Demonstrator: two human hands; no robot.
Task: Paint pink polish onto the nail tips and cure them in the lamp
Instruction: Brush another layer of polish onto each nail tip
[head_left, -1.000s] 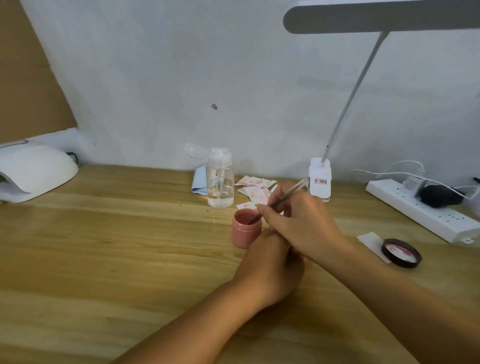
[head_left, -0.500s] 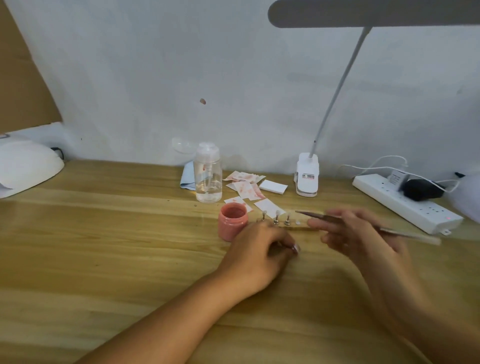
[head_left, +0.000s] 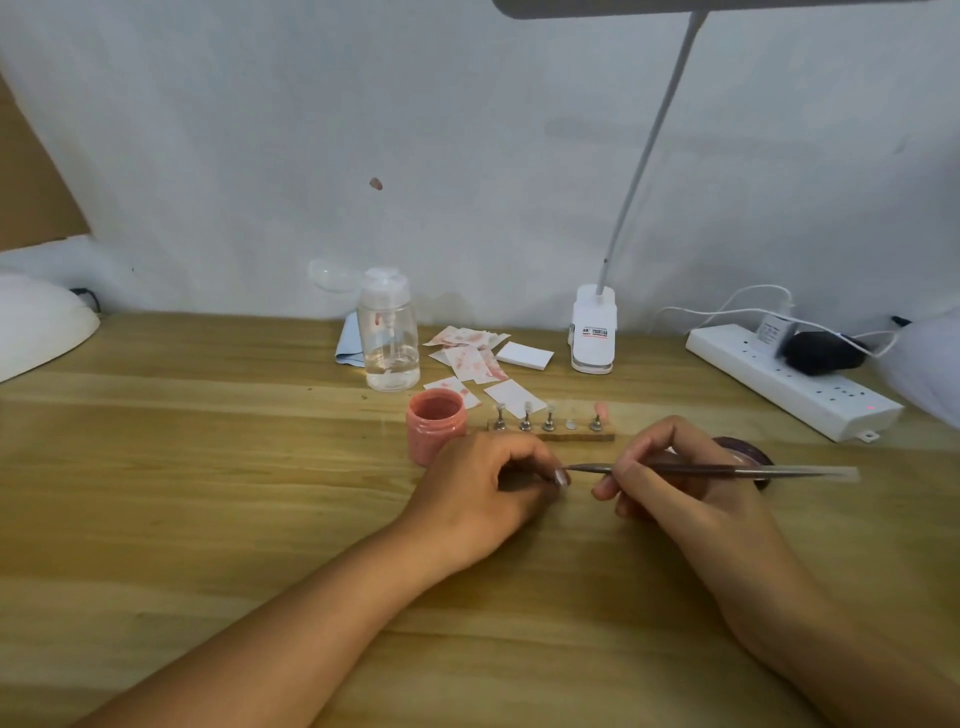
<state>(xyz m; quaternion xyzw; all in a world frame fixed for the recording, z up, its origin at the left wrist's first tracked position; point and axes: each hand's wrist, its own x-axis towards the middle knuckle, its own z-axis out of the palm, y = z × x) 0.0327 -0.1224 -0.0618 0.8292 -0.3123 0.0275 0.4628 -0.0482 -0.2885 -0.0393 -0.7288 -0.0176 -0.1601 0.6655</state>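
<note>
Two hands work close together: my left hand pinches a nail tip, my right hand holds the brush, its point beside that tip. The pink polish jar stands just beyond my left hand.

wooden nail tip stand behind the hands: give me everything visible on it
The stand is a low, narrow strip, wood by its look, lying flat on the table with its length running left to right, right of the open pink polish jar with a gap between. Four small metal pegs stand upright on it; the fourth spot from the left shows only a flat silvery disc. Three left pegs carry pale tips, the rightmost a pink tip. The left hand hides its near left corner.
</note>
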